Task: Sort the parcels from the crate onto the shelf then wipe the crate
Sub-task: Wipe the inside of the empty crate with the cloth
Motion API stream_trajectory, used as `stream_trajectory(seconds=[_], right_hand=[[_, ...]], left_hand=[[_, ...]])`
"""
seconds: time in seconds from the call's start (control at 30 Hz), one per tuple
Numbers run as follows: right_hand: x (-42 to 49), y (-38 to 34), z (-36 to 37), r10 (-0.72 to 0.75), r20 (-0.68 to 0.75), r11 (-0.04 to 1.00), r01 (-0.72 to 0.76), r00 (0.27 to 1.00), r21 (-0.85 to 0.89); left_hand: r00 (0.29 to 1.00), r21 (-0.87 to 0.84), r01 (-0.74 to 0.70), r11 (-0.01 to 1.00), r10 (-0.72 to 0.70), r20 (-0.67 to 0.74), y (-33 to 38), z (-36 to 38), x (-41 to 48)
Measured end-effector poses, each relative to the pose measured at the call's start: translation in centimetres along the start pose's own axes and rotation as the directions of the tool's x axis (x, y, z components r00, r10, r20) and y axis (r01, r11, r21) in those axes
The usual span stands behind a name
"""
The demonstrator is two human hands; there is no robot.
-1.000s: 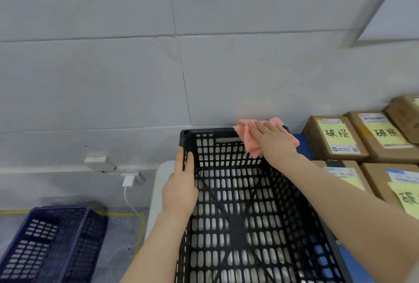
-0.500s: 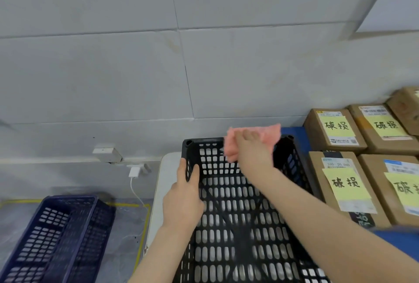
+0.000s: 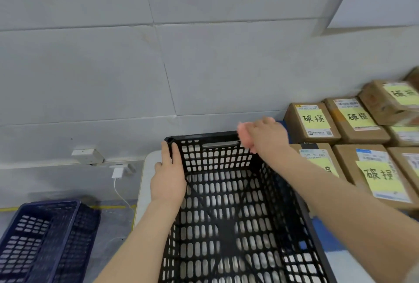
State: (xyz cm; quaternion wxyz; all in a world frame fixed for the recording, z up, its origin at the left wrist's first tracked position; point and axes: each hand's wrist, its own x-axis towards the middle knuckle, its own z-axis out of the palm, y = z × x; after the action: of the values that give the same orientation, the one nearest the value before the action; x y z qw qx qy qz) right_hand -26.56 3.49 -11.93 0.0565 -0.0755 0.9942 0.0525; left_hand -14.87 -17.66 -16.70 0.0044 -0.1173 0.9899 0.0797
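A black perforated crate stands in front of me, with nothing inside it. My left hand grips its left rim near the far corner, thumb inside the wall. My right hand holds a pink cloth against the far rim near the right corner; the hand covers most of the cloth. Brown cardboard parcels with yellow handwritten notes lie in rows to the right of the crate.
The crate sits on a white table against a grey wall. A dark blue crate stands on the floor at lower left. A white charger and cable hang from the wall socket. Blue surface shows beside the parcels.
My right hand has slid the pink cloth rightward along the far rim, from its middle to the right corner. My left hand keeps its grip on the left rim.
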Motion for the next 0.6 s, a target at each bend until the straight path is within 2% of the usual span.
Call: stream_trajectory(seconds=[0.07,0.13,0.17,0.23,0.27,0.3,0.37,0.4,0.47,0.6], right_hand=[[0.7,3.5,-1.6,0.149,0.12,0.988,-0.152,0.982,0.016],[0.9,6.2,-2.4,0.203,0.138,0.979,-0.204,0.97,-0.007],[0.8,6.9,-2.1,0.187,0.081,0.982,-0.188,0.979,0.005],[0.0,6.9,-0.9,0.074,-0.086,0.978,-0.055,0.994,0.203],[-0.4,6.3,0.1,0.003,-0.131,0.956,0.036,0.991,0.291],[-1.1,5.5,0.9,-0.071,-0.113,0.94,0.105,0.991,0.325],[-1.9,4.0,2.6,-0.152,0.01,0.961,0.146,0.988,0.233],[-2.1,3.7,3.1,-0.146,0.012,0.973,0.142,0.989,0.18],[-2.4,4.0,3.5,-0.123,-0.008,0.976,0.122,0.992,0.179],[-3.4,4.9,3.3,-0.166,-0.009,0.979,0.166,0.986,0.12]], left_hand=[[1.0,-0.069,0.005,0.998,-0.005,0.011,-0.2,0.1,0.1],[1.0,-0.141,0.005,0.99,-0.002,0.016,-0.4,0.1,0.3],[1.0,-0.168,0.001,0.986,0.003,0.022,-0.5,0.0,0.4],[0.998,-0.201,-0.012,0.98,0.022,0.05,-0.9,-0.1,0.5],[0.997,-0.211,-0.02,0.977,0.035,0.068,-1.1,-0.2,0.3],[0.995,-0.22,-0.027,0.975,0.046,0.085,-1.3,-0.1,0.1],[0.994,-0.248,-0.026,0.968,0.051,0.093,-1.8,0.2,-0.5],[0.995,-0.261,-0.022,0.965,0.046,0.087,-1.9,0.3,-0.7],[0.997,-0.269,-0.012,0.963,0.033,0.074,-1.8,0.4,-0.8],[0.997,-0.261,0.007,0.965,0.012,0.072,-1.7,0.7,-0.6]])
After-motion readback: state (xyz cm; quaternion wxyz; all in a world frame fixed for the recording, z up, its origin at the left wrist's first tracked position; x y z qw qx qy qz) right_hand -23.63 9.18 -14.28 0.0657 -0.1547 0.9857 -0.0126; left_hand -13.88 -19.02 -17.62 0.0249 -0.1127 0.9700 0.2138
